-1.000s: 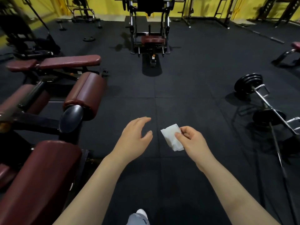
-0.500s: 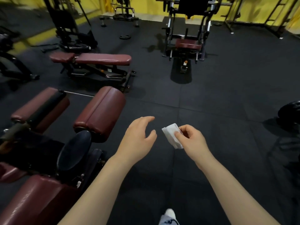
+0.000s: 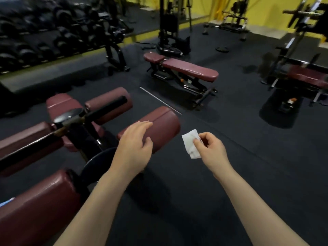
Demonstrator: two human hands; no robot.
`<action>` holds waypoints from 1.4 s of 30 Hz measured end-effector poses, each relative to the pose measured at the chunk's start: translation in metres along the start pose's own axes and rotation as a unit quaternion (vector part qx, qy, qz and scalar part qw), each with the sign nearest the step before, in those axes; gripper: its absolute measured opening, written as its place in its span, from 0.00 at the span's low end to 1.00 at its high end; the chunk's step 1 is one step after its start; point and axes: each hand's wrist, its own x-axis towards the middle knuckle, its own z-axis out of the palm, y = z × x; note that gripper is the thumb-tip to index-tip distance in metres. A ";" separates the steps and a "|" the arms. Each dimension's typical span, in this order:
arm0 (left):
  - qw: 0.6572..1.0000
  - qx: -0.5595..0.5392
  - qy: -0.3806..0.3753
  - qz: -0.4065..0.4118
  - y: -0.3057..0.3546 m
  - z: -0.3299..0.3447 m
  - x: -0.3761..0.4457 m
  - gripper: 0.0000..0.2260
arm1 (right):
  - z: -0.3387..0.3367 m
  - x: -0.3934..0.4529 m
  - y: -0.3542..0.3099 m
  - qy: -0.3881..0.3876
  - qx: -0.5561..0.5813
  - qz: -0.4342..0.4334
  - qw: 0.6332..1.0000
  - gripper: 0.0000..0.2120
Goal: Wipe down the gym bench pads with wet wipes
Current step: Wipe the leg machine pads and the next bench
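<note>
My right hand (image 3: 211, 150) pinches a folded white wet wipe (image 3: 190, 143) between thumb and fingers, held in the air over the black floor. My left hand (image 3: 135, 147) hovers with fingers relaxed and spread, in front of a maroon roller pad (image 3: 162, 126) of the machine at my left; whether it touches the pad I cannot tell. A second roller pad (image 3: 108, 102) lies behind a black bar. A long maroon pad (image 3: 40, 208) fills the lower left. A flat maroon bench (image 3: 188, 68) stands farther back at centre.
A dumbbell rack (image 3: 44, 38) runs along the left wall. A cable machine (image 3: 168, 29) stands behind the flat bench. Another machine with a maroon seat (image 3: 308, 77) stands at the right. Black rubber flooring (image 3: 230, 174) spreads under my arms.
The view has swung left, so the benches and racks slid right in frame. My left hand now lies over the near roller pad. The right hand keeps pinching the wipe.
</note>
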 end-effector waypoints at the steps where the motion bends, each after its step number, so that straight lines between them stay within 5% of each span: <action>1: 1.000 0.009 0.012 -0.015 -0.004 -0.004 0.001 0.20 | 0.005 0.008 -0.002 -0.005 -0.010 -0.019 1.000 0.05; 5: 0.996 0.028 0.000 -0.088 -0.017 -0.023 0.005 0.23 | 0.024 0.041 -0.025 0.026 -0.053 -0.129 0.990 0.04; 10: 0.980 -0.067 0.012 -0.188 -0.026 -0.034 0.003 0.21 | 0.089 0.054 -0.044 0.044 -0.218 -0.306 0.926 0.08; 14: 0.972 -0.114 0.000 -0.206 -0.031 -0.039 0.006 0.23 | 0.139 -0.004 -0.046 -0.166 -0.169 -0.483 0.843 0.14; 16: 0.975 -0.099 -0.004 -0.201 -0.033 -0.042 0.010 0.21 | 0.133 -0.001 -0.046 -0.191 -0.176 -0.521 0.813 0.13; 18: 0.981 -0.066 -0.008 -0.183 -0.032 -0.044 0.012 0.21 | 0.117 0.035 -0.036 -0.073 -0.175 -0.498 0.846 0.12; 20: 0.984 -0.059 -0.028 -0.163 -0.031 -0.044 0.013 0.21 | 0.091 0.079 -0.029 0.062 -0.196 -0.353 0.913 0.12; 22: 0.987 -0.050 -0.058 -0.141 -0.032 -0.041 0.012 0.21 | 0.083 0.089 -0.026 0.101 -0.193 -0.247 0.944 0.10; 24: 0.991 -0.001 -0.087 -0.103 -0.037 -0.038 0.011 0.24 | 0.103 0.061 -0.032 0.059 -0.158 -0.349 0.922 0.12; 26: 0.988 0.077 -0.119 -0.065 -0.041 -0.038 0.012 0.28 | 0.120 0.021 -0.030 -0.089 -0.152 -0.495 0.851 0.13; 28: 0.978 0.133 -0.151 -0.053 -0.042 -0.040 0.014 0.30 | 0.116 0.019 -0.024 -0.141 -0.182 -0.538 0.811 0.14; 32: 0.963 0.183 -0.186 -0.075 -0.044 -0.042 0.021 0.31 | 0.084 0.081 -0.023 0.075 -0.167 -0.310 0.933 0.10; 34: 0.957 0.183 -0.193 -0.113 -0.050 -0.041 0.033 0.32 | 0.098 0.068 -0.037 0.060 -0.148 -0.323 0.933 0.11; 38: 0.959 0.094 -0.199 -0.178 -0.060 -0.046 0.052 0.21 | 0.122 0.024 -0.047 -0.145 -0.180 -0.541 0.808 0.14; 42: 0.974 -0.016 -0.147 -0.171 -0.059 -0.056 0.041 0.18 | 0.089 0.101 -0.045 0.079 -0.226 -0.287 0.927 0.11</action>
